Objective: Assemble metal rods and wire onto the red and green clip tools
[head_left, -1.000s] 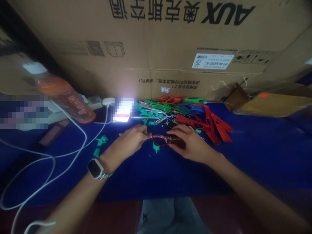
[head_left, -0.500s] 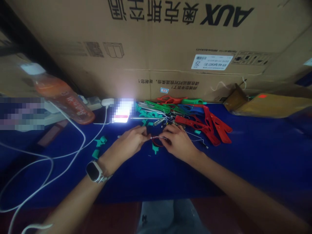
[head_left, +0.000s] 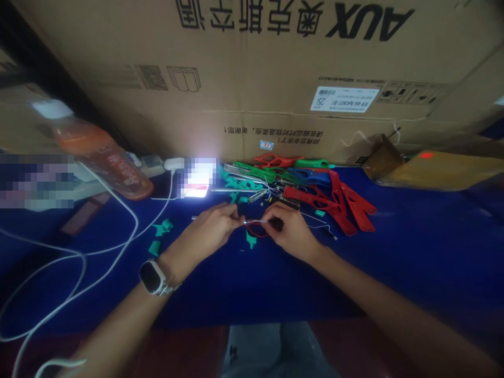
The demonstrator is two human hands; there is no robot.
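Observation:
Over the middle of the blue table, my left hand point(head_left: 218, 226) pinches a thin metal tube point(head_left: 247, 222), whose other end pokes out behind the hand. From the tube's tip a thin white wire point(head_left: 258, 221) runs to the closed fingertips of my right hand point(head_left: 289, 228). A small dark part point(head_left: 276, 224) shows in the right hand; its kind is unclear. Between the hands a red wire point(head_left: 255, 233) curves down. Just below lies a teal plastic piece point(head_left: 251, 240). Behind the hands are red lighter-shaped shells point(head_left: 315, 199) and green shells point(head_left: 260, 173), mixed with metal tubes point(head_left: 236, 190).
A large cardboard box point(head_left: 244, 63) stands along the back. At left are an orange drink bottle point(head_left: 104, 152), a white cable point(head_left: 134, 226), a bright screen point(head_left: 199, 178) and loose teal pieces point(head_left: 162, 227). A yellow packet point(head_left: 437, 170) lies at the right rear.
My right hand has turned slightly, its fingers more curled, and the dark part shows more clearly. The left hand stays almost in place.

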